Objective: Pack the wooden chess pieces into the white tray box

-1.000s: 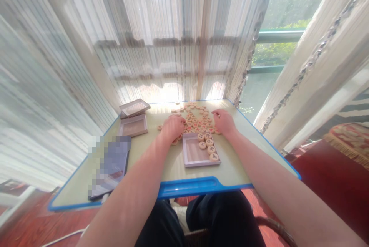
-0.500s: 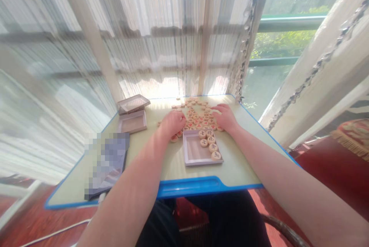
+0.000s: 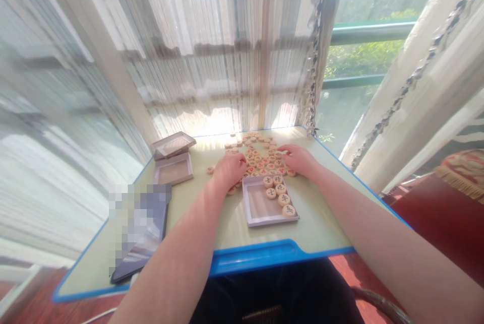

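Note:
Round wooden xiangqi pieces (image 3: 260, 165) with red and dark characters lie spread over the far middle of the table. At the left side of the spread is my left hand (image 3: 230, 167), its fingers curled and drawn together; anything between the fingertips is hidden. My right hand (image 3: 301, 159) reaches in from the other side, fingers stretched out and apart, with the tips at the edge of the pieces. Between my forearms stands a shallow open box (image 3: 260, 204). Several dark-lettered pieces, among them a horse piece (image 3: 289, 211), lie flat along its right side.
Another shallow box (image 3: 174, 169) stands at the back left, with a tilted box part (image 3: 174, 143) behind it. A dark tablet-like device (image 3: 145, 243), partly pixelated, lies at the left. The table (image 3: 321, 213) has a blue rim; a string curtain (image 3: 212, 72) hangs beyond it.
The camera view has shifted slightly, so the table and box appear a little lower. My hands stay over nearly the same places, and the pieces in the box keep their arrangement.

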`<control>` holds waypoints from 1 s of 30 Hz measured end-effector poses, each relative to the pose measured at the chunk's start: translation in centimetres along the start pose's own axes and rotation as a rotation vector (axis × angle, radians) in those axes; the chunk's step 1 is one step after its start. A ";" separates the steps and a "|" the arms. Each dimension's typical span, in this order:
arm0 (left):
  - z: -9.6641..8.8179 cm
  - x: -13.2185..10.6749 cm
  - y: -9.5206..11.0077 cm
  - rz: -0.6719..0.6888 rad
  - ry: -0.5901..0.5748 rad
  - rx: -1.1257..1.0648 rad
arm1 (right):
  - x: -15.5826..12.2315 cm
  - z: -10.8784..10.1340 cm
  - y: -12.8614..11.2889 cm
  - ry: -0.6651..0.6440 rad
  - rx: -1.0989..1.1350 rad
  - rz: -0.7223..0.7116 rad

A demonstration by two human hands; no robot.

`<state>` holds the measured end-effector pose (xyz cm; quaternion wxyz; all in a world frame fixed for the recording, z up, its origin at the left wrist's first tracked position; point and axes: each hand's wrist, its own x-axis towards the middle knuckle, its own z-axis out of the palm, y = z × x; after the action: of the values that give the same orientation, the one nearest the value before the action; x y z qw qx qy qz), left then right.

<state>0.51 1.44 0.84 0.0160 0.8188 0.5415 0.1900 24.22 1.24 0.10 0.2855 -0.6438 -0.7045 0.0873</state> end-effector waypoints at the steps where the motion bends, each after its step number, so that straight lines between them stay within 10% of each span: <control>1: 0.0 0.0 0.0 -0.003 -0.002 -0.005 | 0.0 0.0 0.0 -0.007 -0.014 -0.012; 30: -0.6 0.3 0.3 -0.020 0.032 0.035 | 0.3 0.4 0.2 0.060 -0.095 0.056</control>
<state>0.71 1.44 1.54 -0.0052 0.8103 0.5532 0.1933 24.17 1.66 -0.26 0.2732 -0.6784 -0.6806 0.0425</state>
